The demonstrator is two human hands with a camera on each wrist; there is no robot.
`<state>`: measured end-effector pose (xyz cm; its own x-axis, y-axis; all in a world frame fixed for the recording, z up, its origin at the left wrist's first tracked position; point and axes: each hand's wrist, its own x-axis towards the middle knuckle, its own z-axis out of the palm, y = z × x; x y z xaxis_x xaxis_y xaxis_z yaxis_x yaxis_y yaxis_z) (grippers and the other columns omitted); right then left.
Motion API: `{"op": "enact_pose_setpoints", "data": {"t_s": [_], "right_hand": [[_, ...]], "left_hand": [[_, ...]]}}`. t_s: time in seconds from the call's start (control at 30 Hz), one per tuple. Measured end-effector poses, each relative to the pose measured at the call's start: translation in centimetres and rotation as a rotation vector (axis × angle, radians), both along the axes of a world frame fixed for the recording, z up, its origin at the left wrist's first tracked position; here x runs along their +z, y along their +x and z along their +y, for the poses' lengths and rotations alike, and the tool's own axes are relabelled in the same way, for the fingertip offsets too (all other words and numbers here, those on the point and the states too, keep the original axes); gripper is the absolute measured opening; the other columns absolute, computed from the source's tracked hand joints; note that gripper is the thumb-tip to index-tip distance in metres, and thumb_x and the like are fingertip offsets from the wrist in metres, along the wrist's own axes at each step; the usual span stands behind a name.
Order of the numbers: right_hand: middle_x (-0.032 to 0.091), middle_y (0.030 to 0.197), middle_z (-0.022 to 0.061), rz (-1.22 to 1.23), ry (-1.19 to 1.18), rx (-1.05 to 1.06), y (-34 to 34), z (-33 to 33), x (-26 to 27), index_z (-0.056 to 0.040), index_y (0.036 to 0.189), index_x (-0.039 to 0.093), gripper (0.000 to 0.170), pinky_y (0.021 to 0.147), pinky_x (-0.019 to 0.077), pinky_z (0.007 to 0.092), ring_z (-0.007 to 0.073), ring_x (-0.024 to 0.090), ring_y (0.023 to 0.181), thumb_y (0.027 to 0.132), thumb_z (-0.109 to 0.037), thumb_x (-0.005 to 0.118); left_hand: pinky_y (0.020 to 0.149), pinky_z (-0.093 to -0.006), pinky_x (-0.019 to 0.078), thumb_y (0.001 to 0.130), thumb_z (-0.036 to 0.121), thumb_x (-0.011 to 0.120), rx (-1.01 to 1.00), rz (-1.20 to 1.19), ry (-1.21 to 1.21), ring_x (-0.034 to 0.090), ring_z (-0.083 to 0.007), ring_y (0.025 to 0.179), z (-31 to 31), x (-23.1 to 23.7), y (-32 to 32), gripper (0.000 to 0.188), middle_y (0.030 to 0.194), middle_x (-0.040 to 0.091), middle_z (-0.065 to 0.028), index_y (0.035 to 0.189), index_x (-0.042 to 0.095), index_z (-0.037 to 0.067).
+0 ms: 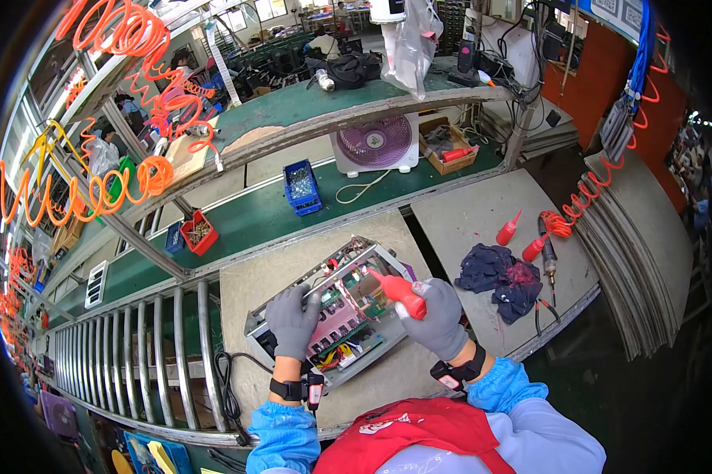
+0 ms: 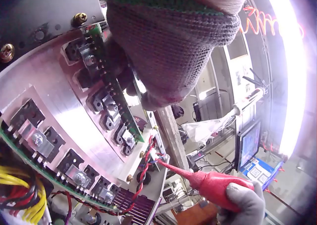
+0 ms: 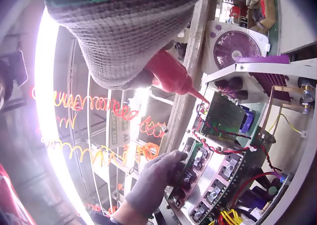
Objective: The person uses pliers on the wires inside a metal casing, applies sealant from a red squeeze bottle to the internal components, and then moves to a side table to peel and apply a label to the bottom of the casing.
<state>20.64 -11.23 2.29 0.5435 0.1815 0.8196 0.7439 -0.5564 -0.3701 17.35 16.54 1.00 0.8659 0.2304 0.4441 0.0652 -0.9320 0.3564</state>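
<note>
An opened electronics unit (image 1: 348,316) lies tilted on the bench, with pink-toned metal, rows of black transistors (image 2: 74,170), green circuit boards and yellow wires (image 1: 342,355) showing. My grey-gloved left hand (image 1: 293,320) grips its left side, fingers over the edge beside a narrow green board (image 2: 116,81). In my gloved right hand (image 1: 439,320) is a red squeeze bottle (image 1: 402,295), held around its body. The bottle's thin nozzle (image 2: 173,169) points down at the twisted red wires (image 2: 144,173) near the unit's far end, its tip right at the small connector there.
To the right lie a dark rag (image 1: 494,276), two more red bottles (image 1: 508,229) and a power screwdriver (image 1: 549,261) on a coiled hose. Behind are a blue bin (image 1: 301,187), a red bin (image 1: 199,231) and a fan (image 1: 374,142). A roller conveyor (image 1: 135,355) adjoins at left.
</note>
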Motion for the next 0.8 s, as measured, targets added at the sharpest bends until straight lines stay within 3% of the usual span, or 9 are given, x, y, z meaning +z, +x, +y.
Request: {"op": "enact_pose_setpoints", "data": {"t_s": [0.07, 0.8], "right_hand": [[0.058, 0.085, 0.0132, -0.014, 0.027, 0.007, 0.12, 0.01, 0.09, -0.0066, 0.105, 0.056, 0.046, 0.065, 0.0465, 0.0447, 0.0349, 0.059, 0.074, 0.068, -0.015, 0.082], [0.063, 0.089, 0.0158, 0.041, 0.045, 0.042, -0.5, 0.37, -0.07, -0.0031, 0.101, 0.058, 0.043, 0.069, 0.0522, 0.0433, 0.0354, 0.063, 0.078, 0.068, -0.015, 0.084]], "left_hand": [[0.078, -0.0421, 0.0463, 0.087, 0.037, 0.066, 0.001, 0.001, -0.006, 0.066, -0.0288, 0.087, -0.07, 0.03, -0.01, 0.027, 0.087, 0.07, -0.0075, 0.097, 0.072, 0.013], [0.074, -0.0431, 0.0455, 0.087, 0.038, 0.066, -0.02, -0.077, 0.02, 0.065, -0.0288, 0.083, 0.04, -0.5, 0.01, 0.026, 0.084, 0.068, -0.0078, 0.097, 0.072, 0.015]]}}
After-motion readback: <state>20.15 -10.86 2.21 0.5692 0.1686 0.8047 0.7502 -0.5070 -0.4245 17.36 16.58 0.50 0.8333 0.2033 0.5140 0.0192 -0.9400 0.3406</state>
